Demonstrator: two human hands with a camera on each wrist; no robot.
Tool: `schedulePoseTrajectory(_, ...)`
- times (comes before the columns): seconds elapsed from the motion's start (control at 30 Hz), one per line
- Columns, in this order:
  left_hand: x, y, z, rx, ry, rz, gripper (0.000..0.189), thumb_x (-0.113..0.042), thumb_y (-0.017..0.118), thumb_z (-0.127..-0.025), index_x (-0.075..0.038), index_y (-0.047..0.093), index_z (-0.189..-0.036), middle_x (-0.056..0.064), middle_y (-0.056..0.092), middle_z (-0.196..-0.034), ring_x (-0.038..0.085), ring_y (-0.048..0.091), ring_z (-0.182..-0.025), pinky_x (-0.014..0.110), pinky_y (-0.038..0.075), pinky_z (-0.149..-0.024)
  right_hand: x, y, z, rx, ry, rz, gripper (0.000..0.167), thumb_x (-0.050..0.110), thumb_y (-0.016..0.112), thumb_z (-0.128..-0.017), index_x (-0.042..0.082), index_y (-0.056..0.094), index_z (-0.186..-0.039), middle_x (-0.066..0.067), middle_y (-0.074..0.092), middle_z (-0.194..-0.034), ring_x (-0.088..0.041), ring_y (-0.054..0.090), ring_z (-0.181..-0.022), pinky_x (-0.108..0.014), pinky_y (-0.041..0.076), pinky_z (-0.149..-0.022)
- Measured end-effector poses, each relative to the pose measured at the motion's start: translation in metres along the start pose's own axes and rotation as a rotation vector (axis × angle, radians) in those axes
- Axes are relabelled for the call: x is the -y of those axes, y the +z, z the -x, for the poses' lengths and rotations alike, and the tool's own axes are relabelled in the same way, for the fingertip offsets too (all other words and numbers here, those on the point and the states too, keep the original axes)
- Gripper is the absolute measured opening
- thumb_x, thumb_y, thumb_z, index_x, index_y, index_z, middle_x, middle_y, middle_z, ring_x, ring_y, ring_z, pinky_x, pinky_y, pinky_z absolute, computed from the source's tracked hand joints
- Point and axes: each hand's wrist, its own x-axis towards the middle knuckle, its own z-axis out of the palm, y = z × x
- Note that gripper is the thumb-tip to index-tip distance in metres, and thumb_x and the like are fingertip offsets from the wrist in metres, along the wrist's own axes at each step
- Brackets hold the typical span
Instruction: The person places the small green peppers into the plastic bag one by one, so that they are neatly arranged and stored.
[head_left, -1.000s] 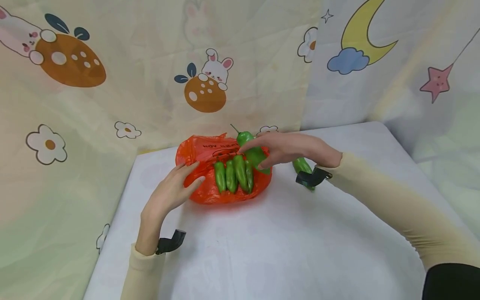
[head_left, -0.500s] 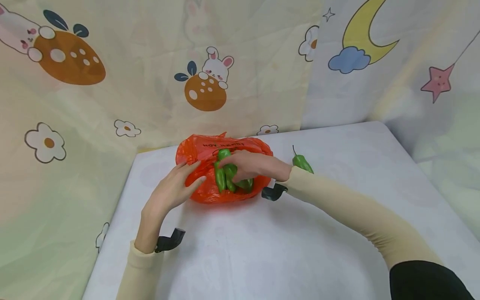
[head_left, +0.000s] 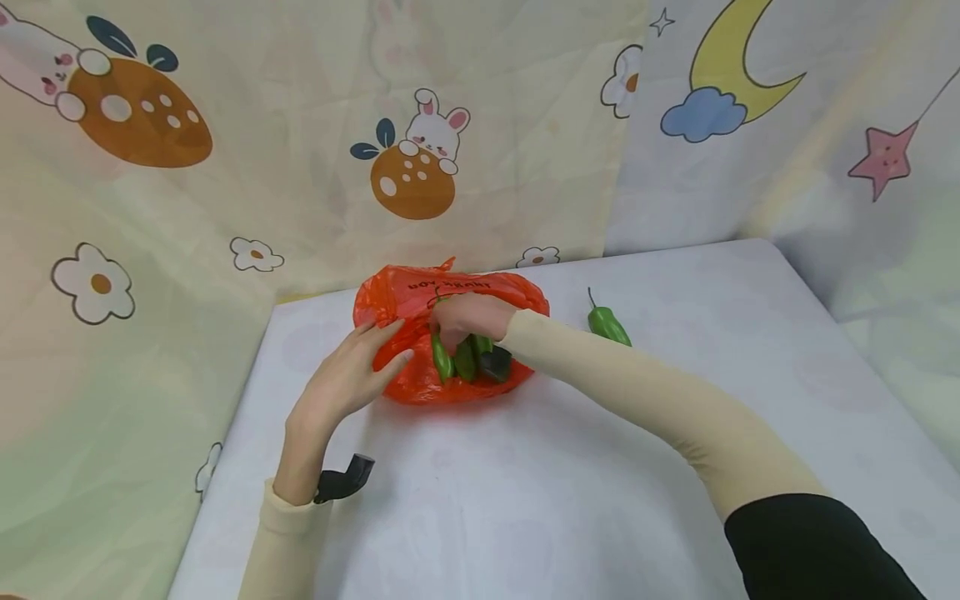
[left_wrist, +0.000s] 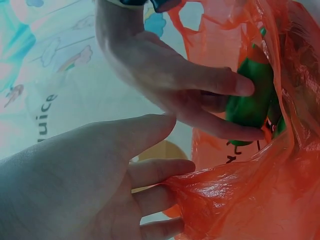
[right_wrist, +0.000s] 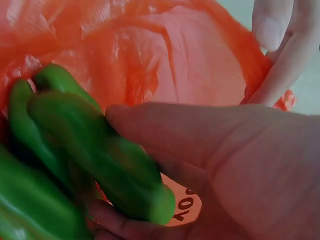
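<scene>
A red-orange plastic bag [head_left: 408,387] lies spread on the white table with several green peppers [head_left: 442,360] in it. Over these, my right hand [head_left: 474,315] holds a green pepper [right_wrist: 100,145] between thumb and fingers; the right wrist view shows it just above the others, possibly touching them. My left hand [head_left: 341,379] is at the bag's left edge. In the left wrist view its fairly straight fingers [left_wrist: 160,172] touch the bag's film, with the thumb apart from them. The right forearm and wrist camera hide part of the peppers.
One more green pepper [head_left: 609,325] lies on the white table [head_left: 480,500], right of the bag and beyond the right sleeve. A printed cloth wall [head_left: 300,167] stands behind the table, with another cloth [head_left: 825,225] at the right.
My right hand has moved left and down with the pepper, from the bag's right side to over the left peppers. The left hand stays at the bag's edge.
</scene>
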Motion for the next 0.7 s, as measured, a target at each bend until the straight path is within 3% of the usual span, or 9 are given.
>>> schedulePoseTrajectory(0.2, 0.0, -0.001, 0.002, 0.008, -0.017, 0.017, 0.062, -0.044, 0.056, -0.101, -0.019, 0.04, -0.156, 0.012, 0.044, -0.157, 0.038, 0.024, -0.153, 0.062, 0.033, -0.117, 0.01, -0.009, -0.008, 0.102, 0.067, 0.151, 0.025, 0.029, 0.064, -0.094, 0.021, 0.067, -0.118, 0.006, 0.058, -0.117, -0.014, 0.051, -0.1, -0.031, 0.05, -0.09)
schedulePoseTrajectory(0.37, -0.001, -0.003, 0.003, 0.009, -0.009, 0.017, 0.063, -0.045, 0.056, -0.101, -0.019, 0.039, -0.156, 0.012, 0.043, -0.157, 0.038, 0.024, -0.153, 0.062, 0.032, -0.117, 0.017, -0.008, -0.013, 0.122, 0.077, 0.209, 0.016, 0.032, 0.062, -0.097, 0.019, 0.064, -0.106, 0.005, 0.048, -0.099, -0.013, 0.047, -0.086, -0.028, 0.043, -0.074)
schedulePoseTrajectory(0.5, -0.002, -0.004, 0.002, 0.01, -0.003, 0.009, 0.064, -0.047, 0.056, -0.1, -0.019, 0.039, -0.156, 0.013, 0.043, -0.157, 0.038, 0.025, -0.152, 0.062, 0.033, -0.117, 0.018, -0.007, -0.014, 0.111, 0.081, 0.223, 0.018, 0.034, 0.06, -0.099, 0.019, 0.063, -0.109, 0.005, 0.046, -0.098, -0.013, 0.046, -0.083, -0.027, 0.041, -0.07)
schedulePoseTrajectory(0.7, -0.002, -0.003, 0.002, 0.013, -0.007, 0.008, 0.064, -0.047, 0.055, -0.101, -0.018, 0.04, -0.155, 0.013, 0.044, -0.157, 0.038, 0.025, -0.152, 0.062, 0.033, -0.117, 0.02, -0.008, -0.013, 0.102, 0.15, 0.209, 0.034, 0.036, 0.057, -0.1, 0.02, 0.06, -0.13, 0.005, 0.052, -0.112, -0.013, 0.048, -0.089, -0.027, 0.043, -0.071)
